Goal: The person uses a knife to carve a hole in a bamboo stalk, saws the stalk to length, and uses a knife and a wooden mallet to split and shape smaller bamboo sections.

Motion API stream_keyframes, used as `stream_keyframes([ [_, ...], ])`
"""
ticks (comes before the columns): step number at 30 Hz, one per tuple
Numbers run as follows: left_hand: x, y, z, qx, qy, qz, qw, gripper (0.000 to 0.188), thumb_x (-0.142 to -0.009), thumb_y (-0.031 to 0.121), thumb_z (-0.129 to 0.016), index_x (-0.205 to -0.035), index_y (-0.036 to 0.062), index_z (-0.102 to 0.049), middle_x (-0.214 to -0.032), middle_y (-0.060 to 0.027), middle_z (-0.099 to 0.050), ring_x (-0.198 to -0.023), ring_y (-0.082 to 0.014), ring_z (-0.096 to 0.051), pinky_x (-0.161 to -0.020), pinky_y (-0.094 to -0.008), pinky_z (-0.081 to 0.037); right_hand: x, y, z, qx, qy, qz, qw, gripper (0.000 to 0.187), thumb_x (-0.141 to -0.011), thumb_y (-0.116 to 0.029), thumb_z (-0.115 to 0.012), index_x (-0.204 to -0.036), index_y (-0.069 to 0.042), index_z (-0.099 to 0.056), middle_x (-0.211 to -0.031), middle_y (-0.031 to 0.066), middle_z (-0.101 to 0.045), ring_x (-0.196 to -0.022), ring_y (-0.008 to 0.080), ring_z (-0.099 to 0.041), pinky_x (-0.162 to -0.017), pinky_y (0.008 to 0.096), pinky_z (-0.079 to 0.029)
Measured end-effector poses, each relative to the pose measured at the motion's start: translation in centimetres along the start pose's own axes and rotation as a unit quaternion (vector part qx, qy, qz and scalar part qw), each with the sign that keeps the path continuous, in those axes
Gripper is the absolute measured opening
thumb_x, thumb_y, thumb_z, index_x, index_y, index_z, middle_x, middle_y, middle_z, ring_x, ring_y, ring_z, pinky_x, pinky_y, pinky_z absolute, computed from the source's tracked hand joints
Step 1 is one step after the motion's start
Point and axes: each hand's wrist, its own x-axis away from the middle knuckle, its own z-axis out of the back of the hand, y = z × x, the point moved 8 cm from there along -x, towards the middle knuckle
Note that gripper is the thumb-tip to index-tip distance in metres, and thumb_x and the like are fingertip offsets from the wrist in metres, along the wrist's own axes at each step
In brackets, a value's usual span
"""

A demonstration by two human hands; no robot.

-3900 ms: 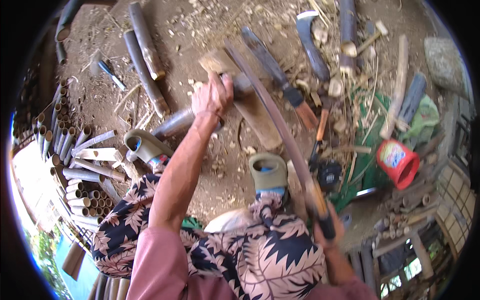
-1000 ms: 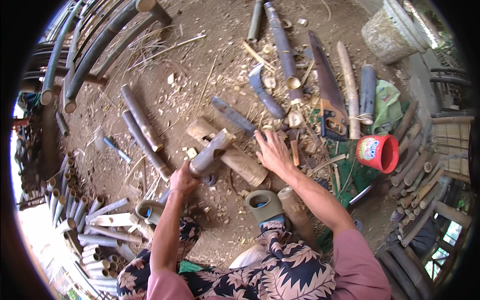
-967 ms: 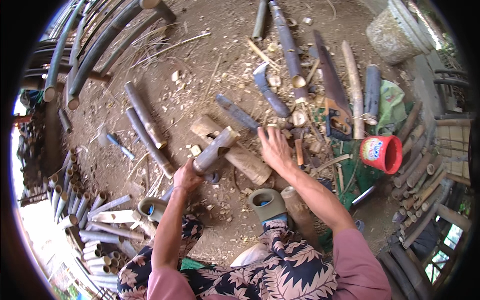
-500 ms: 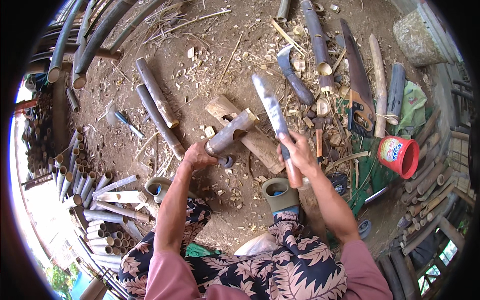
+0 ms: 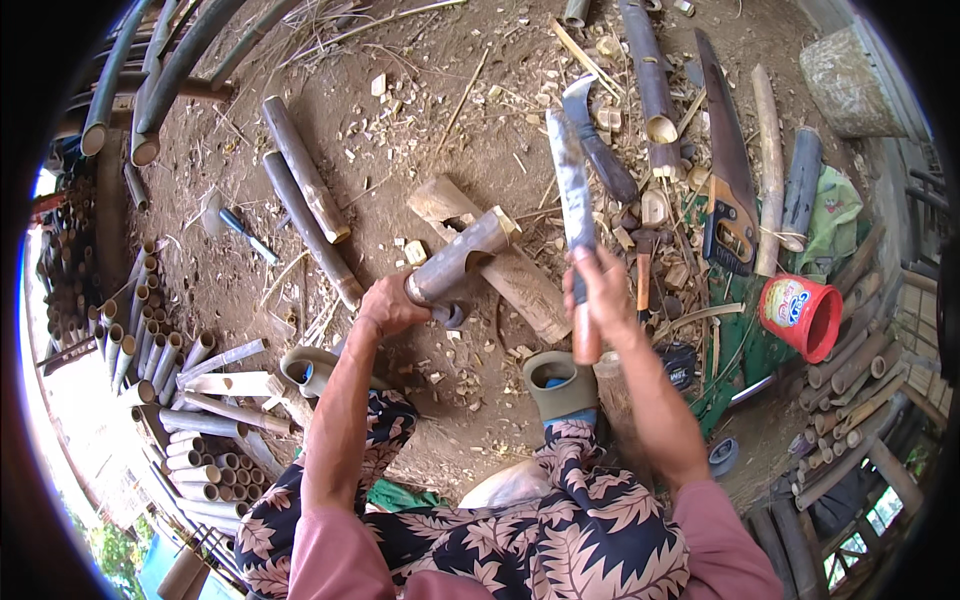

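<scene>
My left hand (image 5: 392, 303) is wrapped round the near end of a short dark bamboo piece (image 5: 437, 274). A notch is cut in the bamboo's side, and its pale far end rests across a wooden block (image 5: 524, 297) on the dirt. To the right, my right hand (image 5: 602, 292) grips a machete (image 5: 571, 185) by its handle. The worn silvery blade points away from me, held apart from the bamboo. A dark curved piece (image 5: 452, 314) lies beside my left hand; I cannot tell what it is.
Two bamboo lengths (image 5: 305, 170) lie at left, near a blue-handled tool (image 5: 249, 236). At right are a sickle-like knife (image 5: 595, 145), a handsaw (image 5: 731, 170), a hammer (image 5: 643, 275) and a red bucket (image 5: 823, 318). Cut bamboo (image 5: 205, 475) is stacked at left. Chips litter the ground.
The machete has turned more upright, its tip moving right and its handle end left. My left hand still holds the bamboo in nearly the same place. The whole view has shifted slightly.
</scene>
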Motion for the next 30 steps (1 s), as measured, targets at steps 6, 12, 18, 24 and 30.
stream_keyframes([
  [6,-0.1,-0.1,-0.1,-0.013,0.010,-0.002,1.000,0.072,-0.061,0.041,-0.082,-0.123,0.0121,-0.063,-0.104,-0.0202,-0.071,-0.098,-0.0367,-0.067,-0.087,-0.0446,-0.053,-1.7,-0.1,-1.2,0.153,-0.181,-0.181,0.954,0.031,-0.100,-0.031,-0.053,-0.101,-0.001,-0.056,-0.068,0.0060,-0.060,-0.048,0.0132,-0.059,-0.041,0.0287,-0.053],
  [12,0.8,0.4,0.1,-0.027,0.031,0.031,0.999,0.067,-0.065,0.038,-0.080,-0.123,0.0099,-0.060,-0.102,-0.0187,-0.070,-0.095,-0.0362,-0.069,-0.086,-0.0457,-0.053,-2.3,-2.8,2.9,0.206,-0.042,-0.029,0.977,0.033,-0.101,-0.028,-0.050,-0.114,0.001,-0.055,-0.072,0.0074,-0.062,-0.056,0.0151,-0.062,-0.048,0.0291,-0.054],
  [18,4.2,2.0,-2.0,-0.164,0.395,-0.024,0.903,0.061,-0.065,0.025,-0.082,-0.118,0.0098,-0.056,-0.097,-0.0098,-0.063,-0.096,-0.0296,-0.062,-0.084,-0.0432,-0.048,-2.4,-2.4,0.4,0.656,0.155,0.286,0.681,0.043,-0.097,-0.027,-0.053,-0.135,-0.005,-0.047,-0.122,0.0225,-0.049,-0.107,0.0313,-0.054,-0.089,0.0455,-0.051],
  [24,4.6,2.2,-2.1,-0.166,0.413,-0.016,0.896,0.050,-0.071,0.023,-0.078,-0.113,0.0094,-0.056,-0.093,-0.0090,-0.061,-0.090,-0.0289,-0.061,-0.082,-0.0428,-0.046,-6.4,-3.4,-7.6,0.514,-0.008,0.137,0.847,0.033,-0.091,-0.036,-0.068,-0.096,-0.003,-0.071,-0.105,0.0169,-0.062,-0.106,0.0305,-0.052,-0.094,0.0514,-0.043],
  [30,4.4,1.7,-1.9,-0.163,0.395,-0.038,0.903,0.044,-0.073,0.023,-0.074,-0.111,0.0092,-0.056,-0.095,-0.0106,-0.062,-0.092,-0.0302,-0.062,-0.081,-0.0442,-0.048,-3.3,-18.8,-6.3,0.523,0.171,0.310,0.775,0.018,-0.086,-0.020,-0.072,-0.082,-0.003,-0.069,-0.097,0.0150,-0.061,-0.096,0.0250,-0.054,-0.085,0.0414,-0.044],
])
